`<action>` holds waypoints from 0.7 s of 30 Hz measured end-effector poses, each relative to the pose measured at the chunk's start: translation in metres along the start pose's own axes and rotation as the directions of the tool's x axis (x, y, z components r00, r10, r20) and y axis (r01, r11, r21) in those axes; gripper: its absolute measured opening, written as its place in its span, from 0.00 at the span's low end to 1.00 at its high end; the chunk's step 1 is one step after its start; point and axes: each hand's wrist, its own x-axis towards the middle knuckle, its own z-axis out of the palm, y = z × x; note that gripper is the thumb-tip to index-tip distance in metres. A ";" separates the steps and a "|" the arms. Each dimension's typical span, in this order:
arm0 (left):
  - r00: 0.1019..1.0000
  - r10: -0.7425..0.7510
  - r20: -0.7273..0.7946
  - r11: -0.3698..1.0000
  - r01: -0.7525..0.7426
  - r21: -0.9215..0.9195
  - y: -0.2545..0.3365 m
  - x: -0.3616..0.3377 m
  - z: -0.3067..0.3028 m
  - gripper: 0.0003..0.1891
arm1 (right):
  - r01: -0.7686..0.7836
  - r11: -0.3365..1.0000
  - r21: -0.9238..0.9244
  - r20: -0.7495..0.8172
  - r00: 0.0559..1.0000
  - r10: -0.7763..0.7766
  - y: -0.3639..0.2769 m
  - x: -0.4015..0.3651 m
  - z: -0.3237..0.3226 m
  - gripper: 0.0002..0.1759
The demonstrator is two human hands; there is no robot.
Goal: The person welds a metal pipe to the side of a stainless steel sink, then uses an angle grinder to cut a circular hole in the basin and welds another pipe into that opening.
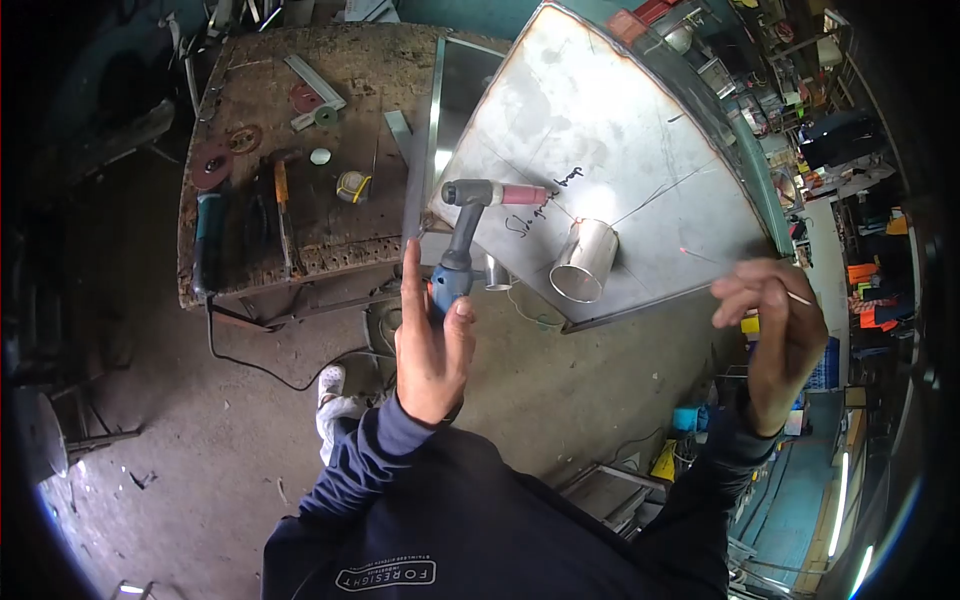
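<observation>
My left hand [430, 355] is wrapped round the blue handle of a welding torch [462, 240], its index finger stretched along it. The torch's pink nozzle points right, over a large metal sheet [560, 110] with black handwriting. A short metal pipe [586, 260] stands out from the sheet near its lower edge, its open end facing me. To the right of the pipe, my right hand [775, 325] pinches a thin rod [700, 256], whose reddish tip lies over the sheet's right part.
On the wooden table [350, 110] at the left lie a grinder [207, 240], a hammer [283, 210], a tape measure [353, 186] and discs. A black cable [250, 367] runs across the floor. Shelves with tools stand at the right.
</observation>
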 end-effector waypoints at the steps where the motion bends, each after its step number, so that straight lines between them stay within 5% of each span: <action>1: 1.000 -0.005 0.002 1.000 0.005 0.017 0.001 0.001 -0.003 0.37 | 0.059 0.998 0.036 -0.033 0.998 -0.058 0.002 -0.006 -0.006 0.18; 3: 1.000 -0.002 0.002 1.000 0.002 -0.004 0.002 0.002 -0.008 0.38 | 0.169 0.986 0.001 -0.052 0.984 -0.168 0.008 -0.015 -0.026 0.23; 8: 0.997 0.025 -0.073 0.997 -0.030 -0.070 0.020 0.003 -0.026 0.32 | 0.201 0.967 0.159 -0.299 0.943 -0.146 0.034 -0.046 -0.072 0.26; 10: 0.991 0.040 -0.131 0.999 -0.039 0.013 0.025 0.007 -0.037 0.30 | 0.045 0.981 -0.191 -0.463 0.877 -0.130 0.050 -0.047 -0.080 0.26; 11: 0.986 0.047 -0.159 0.998 -0.039 0.057 0.026 0.009 -0.043 0.29 | -0.003 0.991 -0.136 -0.544 0.836 -0.072 0.060 -0.048 -0.078 0.26; 15: 0.956 0.136 -0.259 0.972 -0.078 0.222 0.025 0.020 -0.056 0.26 | -0.041 0.999 -0.016 -0.597 0.802 0.023 0.104 -0.037 -0.083 0.24; 19: 0.915 0.253 -0.315 0.935 -0.147 0.323 0.015 0.015 -0.062 0.26 | 0.095 0.986 0.134 -0.553 0.833 -0.005 0.176 -0.020 -0.099 0.24; 21: 0.848 0.251 -0.467 0.952 -0.128 0.278 0.007 0.004 -0.053 0.26 | 0.218 0.957 0.191 -0.526 0.846 -0.088 0.216 -0.008 -0.104 0.24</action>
